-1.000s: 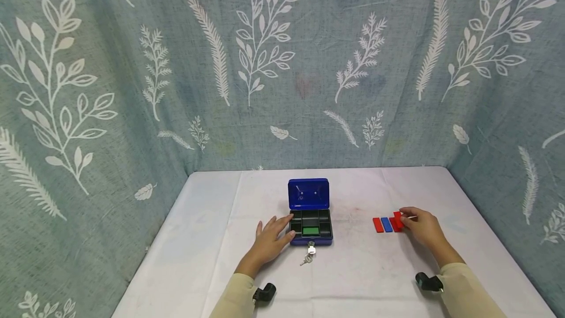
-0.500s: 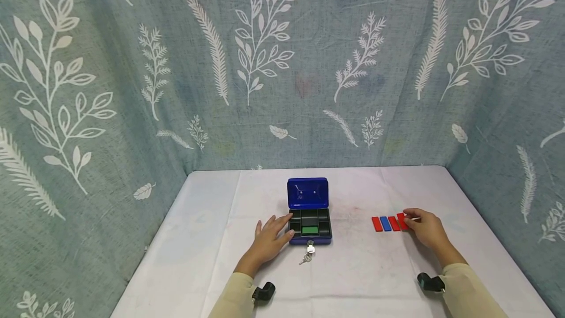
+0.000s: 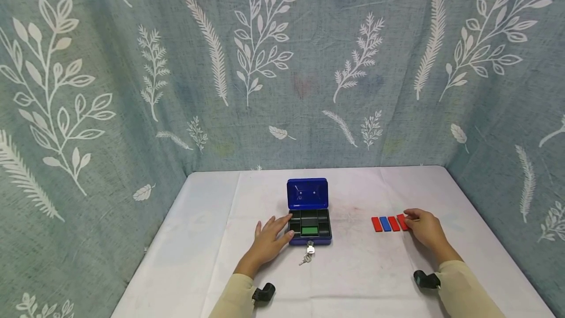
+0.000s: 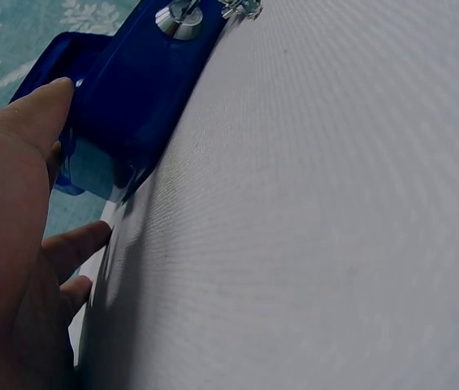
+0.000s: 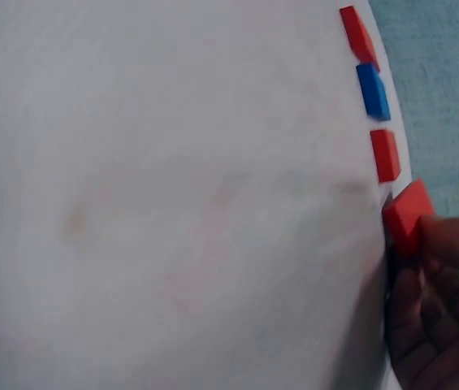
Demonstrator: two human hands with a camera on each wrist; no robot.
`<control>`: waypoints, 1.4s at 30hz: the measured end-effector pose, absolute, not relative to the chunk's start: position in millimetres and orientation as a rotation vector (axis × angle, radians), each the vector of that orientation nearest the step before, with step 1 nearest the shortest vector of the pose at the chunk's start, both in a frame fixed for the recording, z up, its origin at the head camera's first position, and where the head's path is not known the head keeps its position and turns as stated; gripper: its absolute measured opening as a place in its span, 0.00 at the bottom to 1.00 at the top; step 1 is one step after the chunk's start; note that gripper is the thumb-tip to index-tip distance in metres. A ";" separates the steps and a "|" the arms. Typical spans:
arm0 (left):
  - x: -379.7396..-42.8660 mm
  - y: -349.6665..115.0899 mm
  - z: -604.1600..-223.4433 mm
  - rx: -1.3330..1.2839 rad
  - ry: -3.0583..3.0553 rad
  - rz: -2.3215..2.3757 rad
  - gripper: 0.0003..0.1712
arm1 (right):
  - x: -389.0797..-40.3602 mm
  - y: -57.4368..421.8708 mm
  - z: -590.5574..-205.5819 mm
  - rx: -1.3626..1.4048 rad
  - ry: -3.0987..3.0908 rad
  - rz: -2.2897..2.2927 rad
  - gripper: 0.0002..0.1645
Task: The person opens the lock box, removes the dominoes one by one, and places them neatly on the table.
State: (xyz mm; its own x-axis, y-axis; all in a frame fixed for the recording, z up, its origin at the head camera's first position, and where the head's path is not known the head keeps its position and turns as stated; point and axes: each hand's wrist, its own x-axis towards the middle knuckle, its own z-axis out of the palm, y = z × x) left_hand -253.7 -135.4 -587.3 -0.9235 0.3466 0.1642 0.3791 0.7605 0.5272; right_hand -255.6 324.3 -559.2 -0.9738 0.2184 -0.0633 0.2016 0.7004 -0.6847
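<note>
A blue cash box (image 3: 307,193) stands with its lid up and a black compartment tray inside; a green piece (image 3: 309,230) lies in the front middle compartment. My left hand (image 3: 267,245) rests with spread fingers on the box's left edge, and the left wrist view has its thumb (image 4: 50,106) touching the box. Farther right, my right hand (image 3: 425,229) pinches a red rectangular block (image 5: 404,215) between thumb and fingers. It is at the right end of a row: a red block (image 3: 376,224), a blue block (image 3: 386,224) and another red block (image 3: 394,224).
Keys (image 3: 306,258) hang from the lock on the box's front. A white cloth (image 3: 348,274) covers the table, and patterned curtains (image 3: 304,63) enclose its back and sides. Black wrist cameras (image 3: 265,292) sit at both cuffs.
My right hand has moved its red block rightward, off the neighbouring red block, and down to the row's right end. The left hand and the box have stayed in place.
</note>
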 end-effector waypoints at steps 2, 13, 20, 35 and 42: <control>-253.6 -135.6 -587.0 -0.597 -2.894 -0.886 0.35 | -256.9 322.6 -556.8 -0.400 -2.882 1.167 0.19; -252.9 -134.9 -585.4 -0.594 -2.895 -0.896 0.35 | -255.6 314.1 -550.2 -0.528 -2.882 1.122 0.18; -253.1 -134.4 -585.8 -0.595 -2.894 -0.896 0.35 | -255.5 312.9 -551.9 -0.563 -2.869 1.117 0.17; -254.5 -135.1 -587.9 -0.594 -2.896 -0.889 0.35 | -256.2 314.6 -559.0 -0.505 -2.872 1.123 0.19; -254.9 -134.9 -587.3 -0.587 -2.913 -0.887 0.35 | -257.6 315.6 -562.9 -0.511 -2.874 1.123 0.19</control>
